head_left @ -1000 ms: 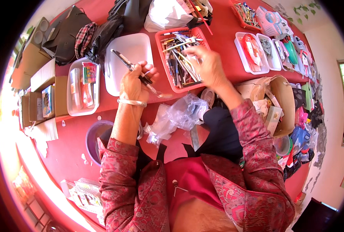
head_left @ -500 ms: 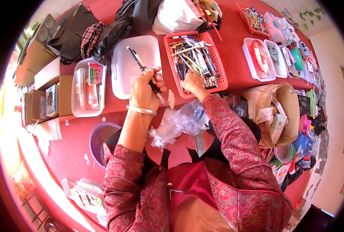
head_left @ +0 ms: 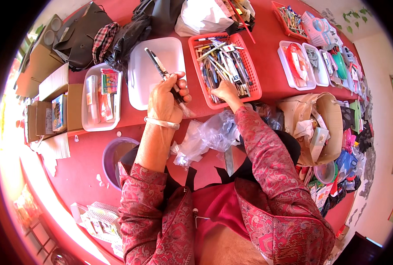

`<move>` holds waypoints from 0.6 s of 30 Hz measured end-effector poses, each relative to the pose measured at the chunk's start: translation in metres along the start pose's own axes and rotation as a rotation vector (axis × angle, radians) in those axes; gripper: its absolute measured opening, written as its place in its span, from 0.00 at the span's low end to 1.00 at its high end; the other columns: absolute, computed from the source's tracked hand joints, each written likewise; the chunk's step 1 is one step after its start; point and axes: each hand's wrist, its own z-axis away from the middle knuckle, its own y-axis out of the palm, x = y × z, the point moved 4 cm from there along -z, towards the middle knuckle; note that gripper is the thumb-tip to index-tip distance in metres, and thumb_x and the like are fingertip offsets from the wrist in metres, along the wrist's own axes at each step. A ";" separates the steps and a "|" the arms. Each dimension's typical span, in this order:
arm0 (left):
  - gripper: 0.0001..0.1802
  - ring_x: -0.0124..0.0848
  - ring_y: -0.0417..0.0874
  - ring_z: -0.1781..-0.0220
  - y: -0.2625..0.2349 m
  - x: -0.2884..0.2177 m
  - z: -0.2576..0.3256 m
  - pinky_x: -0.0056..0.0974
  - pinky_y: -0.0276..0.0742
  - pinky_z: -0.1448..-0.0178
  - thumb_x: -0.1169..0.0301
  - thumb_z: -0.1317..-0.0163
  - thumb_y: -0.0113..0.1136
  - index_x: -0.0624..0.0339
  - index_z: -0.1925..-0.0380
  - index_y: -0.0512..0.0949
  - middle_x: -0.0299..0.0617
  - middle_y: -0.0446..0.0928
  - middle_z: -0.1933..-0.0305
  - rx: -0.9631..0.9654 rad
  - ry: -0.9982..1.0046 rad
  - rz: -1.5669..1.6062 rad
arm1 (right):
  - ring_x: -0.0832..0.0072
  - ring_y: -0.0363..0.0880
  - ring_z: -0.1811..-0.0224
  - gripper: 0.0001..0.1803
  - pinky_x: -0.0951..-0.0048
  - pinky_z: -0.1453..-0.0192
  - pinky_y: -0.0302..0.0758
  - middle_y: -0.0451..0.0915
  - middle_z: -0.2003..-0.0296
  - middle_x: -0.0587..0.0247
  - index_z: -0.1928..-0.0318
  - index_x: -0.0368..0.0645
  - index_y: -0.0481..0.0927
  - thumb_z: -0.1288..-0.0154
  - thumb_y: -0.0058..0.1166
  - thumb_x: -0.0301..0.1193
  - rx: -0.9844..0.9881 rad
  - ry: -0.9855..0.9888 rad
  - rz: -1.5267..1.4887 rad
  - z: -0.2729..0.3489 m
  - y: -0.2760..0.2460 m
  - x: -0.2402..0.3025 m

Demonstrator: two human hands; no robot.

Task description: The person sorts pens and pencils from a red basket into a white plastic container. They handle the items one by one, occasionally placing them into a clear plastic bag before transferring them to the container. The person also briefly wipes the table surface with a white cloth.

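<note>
My left hand [head_left: 167,99] is closed around a small bunch of dark pens [head_left: 158,63], held slanting over the near edge of a white plastic tray [head_left: 156,46]. My right hand [head_left: 227,92] reaches into a red plastic basket [head_left: 254,79] of many loose pens [head_left: 231,64]. Its fingers are drawn together low among them at the basket's near side; what they grip, if anything, is hidden. The pens lie in a jumble, mostly lengthwise, dark and white ones mixed.
Left of the tray stands a clear box [head_left: 86,121] with packets. Clear plastic bags [head_left: 209,134] lie before me, a purple basin [head_left: 112,154] to their left. A cardboard carton [head_left: 289,108] of odds and ends stands at right, white trays [head_left: 311,84] behind it. Black bags [head_left: 81,35] lie at the back left.
My right hand has shifted slightly right within the basket, and some pens on top of the pile have moved. My left hand keeps its hold on the pens.
</note>
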 end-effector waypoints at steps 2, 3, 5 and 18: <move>0.09 0.24 0.62 0.80 0.003 0.001 -0.001 0.27 0.59 0.76 0.70 0.41 0.44 0.65 0.67 0.69 0.36 0.64 0.80 0.007 -0.019 -0.006 | 0.60 0.76 0.58 0.24 0.67 0.55 0.72 0.77 0.64 0.48 0.68 0.34 0.78 0.62 0.59 0.41 -0.075 0.032 0.004 -0.006 0.008 0.003; 0.09 0.24 0.62 0.80 0.004 0.001 -0.001 0.27 0.59 0.76 0.70 0.41 0.44 0.65 0.67 0.69 0.36 0.64 0.80 0.003 -0.019 -0.007 | 0.59 0.77 0.60 0.24 0.67 0.57 0.72 0.77 0.66 0.46 0.69 0.32 0.78 0.63 0.59 0.41 -0.166 0.042 -0.017 -0.009 0.007 0.004; 0.09 0.24 0.62 0.81 0.005 0.001 0.001 0.27 0.58 0.76 0.70 0.41 0.44 0.65 0.67 0.69 0.36 0.64 0.80 -0.002 -0.019 -0.010 | 0.59 0.76 0.60 0.20 0.67 0.57 0.73 0.77 0.66 0.44 0.71 0.32 0.78 0.64 0.58 0.37 -0.250 0.121 -0.130 -0.008 0.013 -0.002; 0.08 0.24 0.64 0.81 0.000 0.002 0.000 0.28 0.62 0.77 0.71 0.40 0.42 0.65 0.70 0.69 0.36 0.65 0.81 -0.001 0.000 -0.015 | 0.55 0.75 0.60 0.28 0.63 0.58 0.72 0.74 0.65 0.40 0.60 0.26 0.66 0.62 0.56 0.33 -0.225 0.122 -0.276 0.005 0.007 0.005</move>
